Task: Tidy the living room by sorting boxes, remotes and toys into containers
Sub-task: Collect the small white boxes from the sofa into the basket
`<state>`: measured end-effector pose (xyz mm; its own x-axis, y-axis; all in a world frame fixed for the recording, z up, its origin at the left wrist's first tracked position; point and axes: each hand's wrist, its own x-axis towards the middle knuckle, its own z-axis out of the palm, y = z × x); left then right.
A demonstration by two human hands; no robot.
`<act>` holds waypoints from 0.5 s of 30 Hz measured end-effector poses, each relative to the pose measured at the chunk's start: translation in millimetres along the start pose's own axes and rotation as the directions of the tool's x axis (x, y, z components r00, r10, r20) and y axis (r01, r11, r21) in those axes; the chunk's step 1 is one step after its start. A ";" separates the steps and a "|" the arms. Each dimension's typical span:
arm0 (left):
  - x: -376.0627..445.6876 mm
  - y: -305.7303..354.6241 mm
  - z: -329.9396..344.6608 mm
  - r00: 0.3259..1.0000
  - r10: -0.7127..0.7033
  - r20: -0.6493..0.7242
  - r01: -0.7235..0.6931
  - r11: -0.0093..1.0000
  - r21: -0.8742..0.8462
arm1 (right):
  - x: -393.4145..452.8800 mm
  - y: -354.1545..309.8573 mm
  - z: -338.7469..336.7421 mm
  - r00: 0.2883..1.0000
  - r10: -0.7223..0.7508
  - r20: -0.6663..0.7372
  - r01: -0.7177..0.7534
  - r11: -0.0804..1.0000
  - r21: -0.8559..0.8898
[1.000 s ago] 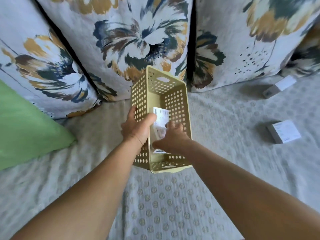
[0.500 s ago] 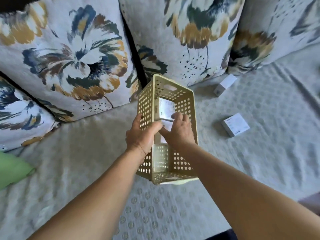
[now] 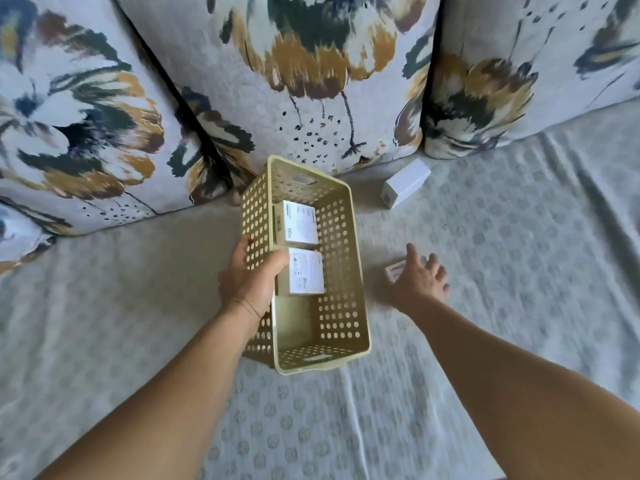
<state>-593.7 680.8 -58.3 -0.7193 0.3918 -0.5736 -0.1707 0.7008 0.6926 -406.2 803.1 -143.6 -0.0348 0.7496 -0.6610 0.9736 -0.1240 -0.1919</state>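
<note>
A pale yellow perforated basket [image 3: 341, 268] sits on the sofa seat, and my left hand [image 3: 251, 277] grips its left wall. Inside lie two white boxes, one [image 3: 299, 227] at the far end and one [image 3: 306, 271] behind my thumb. My right hand [image 3: 420, 280] is outside the basket to its right, fingers spread over a small white box [image 3: 394, 270] lying on the seat; most of that box is hidden under the hand. Another white box [image 3: 405, 183] lies farther back by the cushions.
Large floral cushions [image 3: 311, 74] stand along the back of the sofa. The seat is covered by a grey patterned cloth [image 3: 519, 254] with folds at the right. A seam runs toward me from the basket.
My right hand let go of the box inside the basket and swung out to the right, over the small box on the seat. The view turned right.
</note>
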 end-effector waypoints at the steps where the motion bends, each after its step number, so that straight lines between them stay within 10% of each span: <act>1: 0.7 0.3 3.8 1.000 -0.004 -0.010 0.004 1.000 -0.005 | 3.1 5.0 1.3 0.999 -0.004 0.040 0.006 0.999 -0.032; 12: 0.4 2.6 10.2 0.998 -0.032 -0.046 0.031 0.999 -0.027 | -35.3 -52.1 -43.6 0.968 -0.220 -0.121 0.246 0.926 0.286; 15: -4.9 6.0 6.1 0.998 -0.029 -0.051 0.027 0.999 -0.045 | -68.1 -73.9 -47.5 0.922 -0.380 0.075 0.338 0.884 0.322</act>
<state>-587.1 686.7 -54.1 -0.7476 0.3403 -0.5704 -0.2200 0.6834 0.6961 -465.0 792.1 -49.9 -0.4188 0.6897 -0.5907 0.7762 -0.0658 -0.6271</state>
